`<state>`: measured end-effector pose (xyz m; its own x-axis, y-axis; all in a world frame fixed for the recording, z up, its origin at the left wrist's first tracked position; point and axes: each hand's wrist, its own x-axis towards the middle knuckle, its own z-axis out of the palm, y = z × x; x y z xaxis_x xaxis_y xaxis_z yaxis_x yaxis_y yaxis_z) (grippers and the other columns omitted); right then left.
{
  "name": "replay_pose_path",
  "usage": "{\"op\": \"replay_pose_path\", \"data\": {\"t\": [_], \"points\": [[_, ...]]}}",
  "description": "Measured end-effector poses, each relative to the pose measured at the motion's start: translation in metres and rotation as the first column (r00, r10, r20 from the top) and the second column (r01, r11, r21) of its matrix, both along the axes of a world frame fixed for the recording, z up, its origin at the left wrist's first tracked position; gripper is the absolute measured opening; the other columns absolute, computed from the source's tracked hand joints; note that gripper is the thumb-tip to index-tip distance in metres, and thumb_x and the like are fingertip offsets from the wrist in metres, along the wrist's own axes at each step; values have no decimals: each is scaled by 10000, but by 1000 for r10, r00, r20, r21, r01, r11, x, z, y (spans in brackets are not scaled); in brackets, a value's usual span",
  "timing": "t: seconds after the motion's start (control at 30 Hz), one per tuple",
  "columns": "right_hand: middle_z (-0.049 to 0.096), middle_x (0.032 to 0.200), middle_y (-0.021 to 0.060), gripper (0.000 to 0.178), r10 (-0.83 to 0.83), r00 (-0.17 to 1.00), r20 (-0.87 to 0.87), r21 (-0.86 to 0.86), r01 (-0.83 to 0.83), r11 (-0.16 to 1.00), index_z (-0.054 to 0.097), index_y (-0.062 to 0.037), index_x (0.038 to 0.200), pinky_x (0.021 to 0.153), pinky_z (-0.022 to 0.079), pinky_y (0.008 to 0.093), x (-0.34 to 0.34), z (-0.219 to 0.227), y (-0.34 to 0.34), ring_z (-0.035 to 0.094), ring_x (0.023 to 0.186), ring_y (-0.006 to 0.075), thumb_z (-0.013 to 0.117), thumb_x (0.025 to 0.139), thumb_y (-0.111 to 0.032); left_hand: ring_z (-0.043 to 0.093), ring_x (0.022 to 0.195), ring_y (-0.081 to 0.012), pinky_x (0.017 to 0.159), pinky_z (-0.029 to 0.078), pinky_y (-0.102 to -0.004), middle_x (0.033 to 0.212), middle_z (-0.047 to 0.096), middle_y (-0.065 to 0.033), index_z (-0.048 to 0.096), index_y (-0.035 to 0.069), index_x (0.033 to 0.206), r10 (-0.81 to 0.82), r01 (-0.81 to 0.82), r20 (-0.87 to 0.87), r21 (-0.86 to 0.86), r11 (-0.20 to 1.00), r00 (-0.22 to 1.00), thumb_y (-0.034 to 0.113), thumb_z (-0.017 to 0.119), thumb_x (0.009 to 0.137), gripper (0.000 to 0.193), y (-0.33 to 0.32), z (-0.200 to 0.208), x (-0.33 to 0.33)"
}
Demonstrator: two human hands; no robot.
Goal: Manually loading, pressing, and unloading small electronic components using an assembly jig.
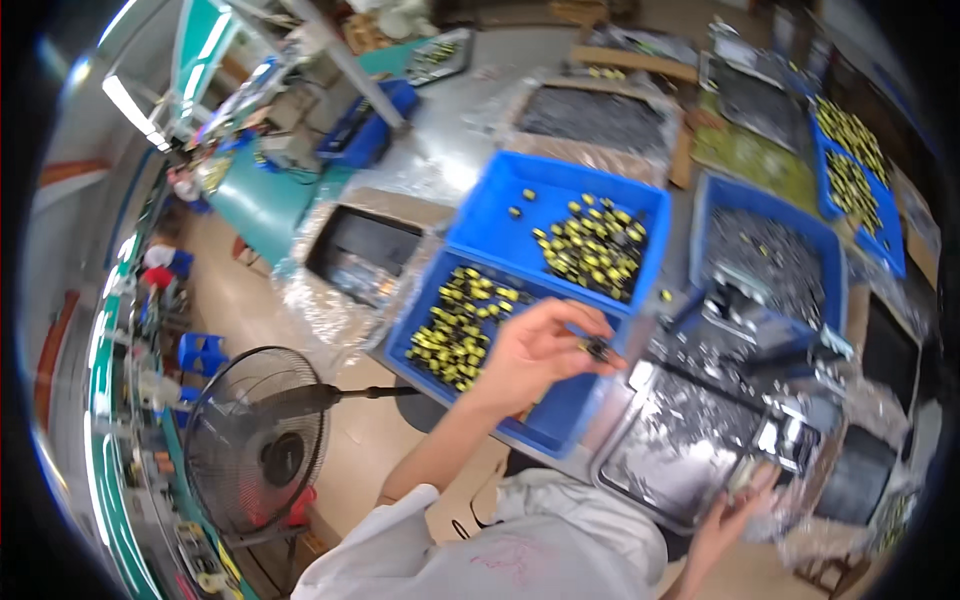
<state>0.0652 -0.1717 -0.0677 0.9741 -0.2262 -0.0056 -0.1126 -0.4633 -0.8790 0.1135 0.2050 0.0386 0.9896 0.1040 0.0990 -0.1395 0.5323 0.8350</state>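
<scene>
left hand [550,348]: thumb and fingertips pressed together on a small dark part [597,349], pinched at the tips, off the palm's right side. part sits above the right end of the near bin [562,422], clear of its floor by the look of it; too small and blurred to read a long axis. from that pinch: yellow-black pieces [455,330] lie left in the near bin, the far bin [483,205] is beyond, the metal tray [632,472] spreads to the lower right. right hand [737,512] is low at the tray's right corner, just beside a metal fixture [790,440]; fingers bent, blurred, cannot tell whether they hold anything. left is the nearer hand, having the part in its grip; right is well apart, with much of the tray's width between the two.
</scene>
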Motion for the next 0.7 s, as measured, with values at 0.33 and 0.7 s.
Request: {"op": "replay_pose_path", "data": {"t": [0.33,0.7], "points": [[431,841,-17,136,-6,980,-201,197,46,979,395,-102,1040,580,327,197,-11,13,-7,408,688,41,504,1012,-24,720,865,-333,699,621,-374,1094,652,-203,555,3,1114,-51,51,3,-199,979,999,22,750,856,325,-18,-10,6],[381,782,-3,172,-85,986,-140,-72,76,995,409,-62,938,554,332,241,1,39,18,370,645,67,554,934,32,714,871,-293,738,587,-310,1074,668,-151,672,-50,1065,-129,-166,212,939,302,969,-78,695,835,233,-80,2,30]]}}
